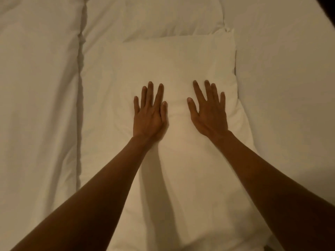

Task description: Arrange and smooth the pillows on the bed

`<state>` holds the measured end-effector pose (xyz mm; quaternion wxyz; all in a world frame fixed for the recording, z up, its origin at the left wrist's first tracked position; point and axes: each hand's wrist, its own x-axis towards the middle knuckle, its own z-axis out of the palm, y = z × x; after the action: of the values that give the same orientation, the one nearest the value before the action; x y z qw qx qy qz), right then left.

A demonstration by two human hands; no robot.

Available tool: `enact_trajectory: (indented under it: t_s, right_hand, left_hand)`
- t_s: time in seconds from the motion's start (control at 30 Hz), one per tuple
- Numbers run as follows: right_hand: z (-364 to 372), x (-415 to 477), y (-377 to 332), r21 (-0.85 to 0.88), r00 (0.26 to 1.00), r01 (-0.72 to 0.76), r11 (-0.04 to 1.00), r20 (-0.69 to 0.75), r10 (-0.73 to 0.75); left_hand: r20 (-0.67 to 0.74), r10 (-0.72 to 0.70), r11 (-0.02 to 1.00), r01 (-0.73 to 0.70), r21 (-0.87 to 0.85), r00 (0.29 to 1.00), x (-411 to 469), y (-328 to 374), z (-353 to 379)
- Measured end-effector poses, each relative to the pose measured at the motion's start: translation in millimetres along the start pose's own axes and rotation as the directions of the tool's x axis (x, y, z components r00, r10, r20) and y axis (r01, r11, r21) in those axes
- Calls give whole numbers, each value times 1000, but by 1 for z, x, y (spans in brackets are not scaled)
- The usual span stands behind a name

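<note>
So both hands are flat on the same pillow [174,69], palms down, not gripping anything. The left hand [149,116] has its fingers stretched out toward the far side, mostly close together, with the thumb tucked right along the index finger. The right hand [208,115] is more fanned out, thumb angled off to the left, fingers a little apart. The two hands sit side by side with a clear gap of pillow between them, roughly in the middle of the pillow's length but closer to its right edge than its left.

The pillow itself is white and lies lengthwise, running from the near edge of the view away toward the far side. There's a soft dent and a few creases in the fabric around the wrists, and the forearms throw shadows down the near half of it. Its far right corner pokes up a bit.

Just past its far end there's a second pillow [163,17], also white, touching or slightly tucked under the first, I can't tell which. To the left there's a long seam or fold in the white bedding [36,105], and on the right it's plain white sheet [290,87]. Lighting is dim and yellowish, so fine wrinkles are hard to make out
</note>
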<state>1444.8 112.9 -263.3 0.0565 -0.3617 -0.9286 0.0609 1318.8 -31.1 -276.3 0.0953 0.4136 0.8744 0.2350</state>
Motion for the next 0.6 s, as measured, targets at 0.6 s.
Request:
enact_trajectory:
  t_s: [0.6]
  right_hand:
    - [-91, -146, -26, -37, 972, -104, 994, 208, 109]
  left_hand:
    - [330, -134, 959, 39, 281, 935, -140, 33, -90]
